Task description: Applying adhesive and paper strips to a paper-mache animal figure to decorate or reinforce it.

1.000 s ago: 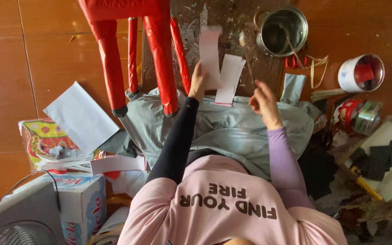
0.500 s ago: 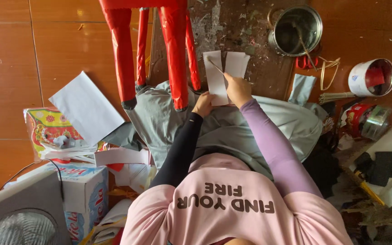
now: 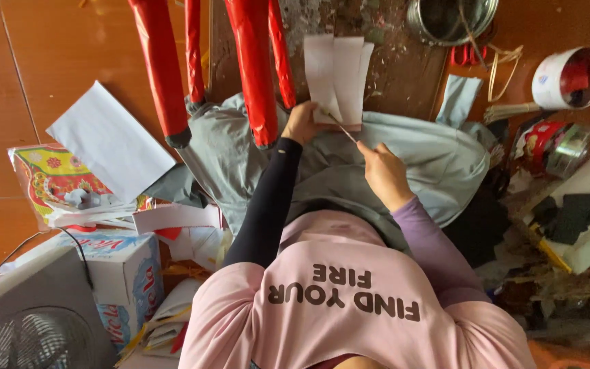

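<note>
In the head view, the person's left hand (image 3: 300,123), in a black sleeve, pinched the lower edge of a fan of white paper strips (image 3: 336,78) held up at about twelve o'clock from the person's chest. The right hand (image 3: 382,171), in a lilac sleeve, gripped a thin pale stick (image 3: 339,125) whose tip touched the strips' lower edge. Both hands were closed on what they held.

The grip on the strips looked narrow, so they could probably fan apart or slip onto the grey cloth (image 3: 438,160) over the lap. The stick's tip, pressed too hard, might crease or tear the thin paper. The red paper-wrapped frame legs (image 3: 257,72) stood just beside the left hand at eleven o'clock, and a swing of the elbow might knock them.

At nine o'clock lay a flat packet printed in yellow, red and green (image 3: 46,181), with a plain white sheet (image 3: 107,140) above it. At eight o'clock stood a white carton with blue and red print (image 3: 128,270). At two o'clock a white cylindrical tin with a red inside (image 3: 568,76) lay on its side, and a red-labelled roll in clear wrap (image 3: 548,147) sat below it.
</note>
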